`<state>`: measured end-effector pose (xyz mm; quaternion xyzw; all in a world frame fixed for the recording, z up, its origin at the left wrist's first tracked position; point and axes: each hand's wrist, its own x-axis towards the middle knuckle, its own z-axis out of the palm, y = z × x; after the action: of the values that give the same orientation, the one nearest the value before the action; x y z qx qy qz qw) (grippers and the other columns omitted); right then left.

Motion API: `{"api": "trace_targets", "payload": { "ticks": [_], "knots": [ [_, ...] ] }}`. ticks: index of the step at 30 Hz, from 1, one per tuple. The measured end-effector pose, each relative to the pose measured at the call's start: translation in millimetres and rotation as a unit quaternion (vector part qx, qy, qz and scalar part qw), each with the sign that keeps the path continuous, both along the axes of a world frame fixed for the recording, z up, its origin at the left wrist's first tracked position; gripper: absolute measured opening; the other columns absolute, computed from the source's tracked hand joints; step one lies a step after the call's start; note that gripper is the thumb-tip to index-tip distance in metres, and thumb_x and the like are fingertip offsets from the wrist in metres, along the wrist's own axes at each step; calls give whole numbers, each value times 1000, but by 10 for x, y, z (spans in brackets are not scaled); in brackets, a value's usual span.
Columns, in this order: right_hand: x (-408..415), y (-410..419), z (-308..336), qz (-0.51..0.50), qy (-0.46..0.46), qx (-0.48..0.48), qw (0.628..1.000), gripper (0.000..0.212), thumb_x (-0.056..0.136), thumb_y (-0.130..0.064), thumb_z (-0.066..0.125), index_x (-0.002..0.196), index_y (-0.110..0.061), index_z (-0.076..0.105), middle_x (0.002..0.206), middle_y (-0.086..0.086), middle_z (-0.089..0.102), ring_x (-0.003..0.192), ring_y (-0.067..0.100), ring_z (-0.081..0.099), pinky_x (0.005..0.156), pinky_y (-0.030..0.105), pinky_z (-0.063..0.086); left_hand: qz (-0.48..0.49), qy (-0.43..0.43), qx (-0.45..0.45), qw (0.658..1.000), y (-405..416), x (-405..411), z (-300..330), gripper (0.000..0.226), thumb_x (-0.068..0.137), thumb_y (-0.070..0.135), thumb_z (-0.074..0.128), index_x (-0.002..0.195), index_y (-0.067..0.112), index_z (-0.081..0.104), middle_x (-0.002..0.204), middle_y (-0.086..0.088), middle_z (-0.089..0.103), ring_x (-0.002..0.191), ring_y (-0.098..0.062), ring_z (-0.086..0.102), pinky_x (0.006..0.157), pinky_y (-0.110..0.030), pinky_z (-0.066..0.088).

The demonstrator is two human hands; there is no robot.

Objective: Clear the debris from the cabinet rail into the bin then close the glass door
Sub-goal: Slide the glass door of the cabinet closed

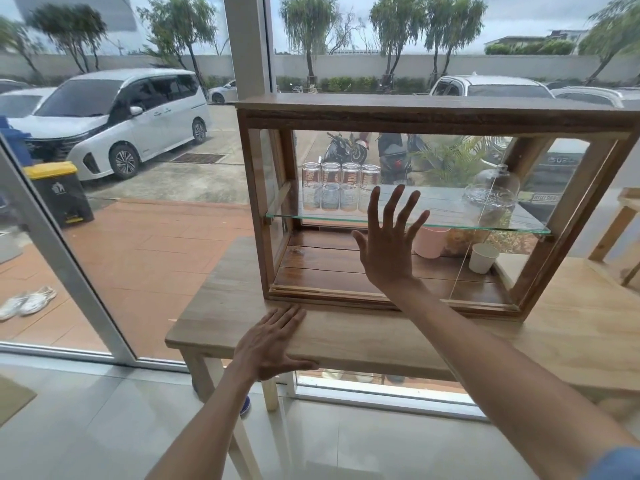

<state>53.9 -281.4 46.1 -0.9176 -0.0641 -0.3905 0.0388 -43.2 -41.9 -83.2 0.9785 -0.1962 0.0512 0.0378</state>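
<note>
A wooden display cabinet [429,114] with sliding glass doors stands on a wooden table [346,337]. My right hand [389,242] is raised with fingers spread, palm flat against the front glass door [346,202] near the cabinet's middle. One glass pane's vertical edge [472,237] shows to the right of that hand. My left hand [268,344] lies flat on the table's front edge, just below the cabinet's lower left corner. The bottom rail [311,290] runs along the cabinet's front; I see no loose debris on it. Both hands hold nothing.
Inside, several glasses [341,188] and a glass dome [491,195] stand on the glass shelf; a pink cup [429,242] and a white cup [483,258] sit below. Outside the window stands a yellow-lidded bin [62,192]. A wooden frame [620,233] is at far right.
</note>
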Motion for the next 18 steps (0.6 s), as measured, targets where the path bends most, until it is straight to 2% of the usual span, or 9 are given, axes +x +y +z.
{"api": "trace_targets", "payload": {
  "ticks": [11,15,18],
  "knots": [
    [6,584,17,20,2,12,1000,93,95,-52,54,161,-12,2,165,30,5,148,59,4,113,76,9,-2,-4,-6,1000,-16,-9,22,122,71,95,38,159,17,6,167,0,6,154,-13,4,124,-32,-3],
    [12,767,16,29,-5,17,999,95,95,-51,55,160,-13,-2,165,29,5,148,58,4,113,75,2,4,-2,-2,1000,-6,2,8,122,70,97,36,159,19,6,167,2,5,153,-10,2,127,-33,2],
    [24,821,7,33,-8,15,999,93,96,-50,53,160,-13,-3,165,29,4,148,58,3,113,75,1,3,-3,-5,1000,1,19,4,123,70,97,37,159,19,6,167,2,5,153,-10,1,126,-32,0]
  ]
}}
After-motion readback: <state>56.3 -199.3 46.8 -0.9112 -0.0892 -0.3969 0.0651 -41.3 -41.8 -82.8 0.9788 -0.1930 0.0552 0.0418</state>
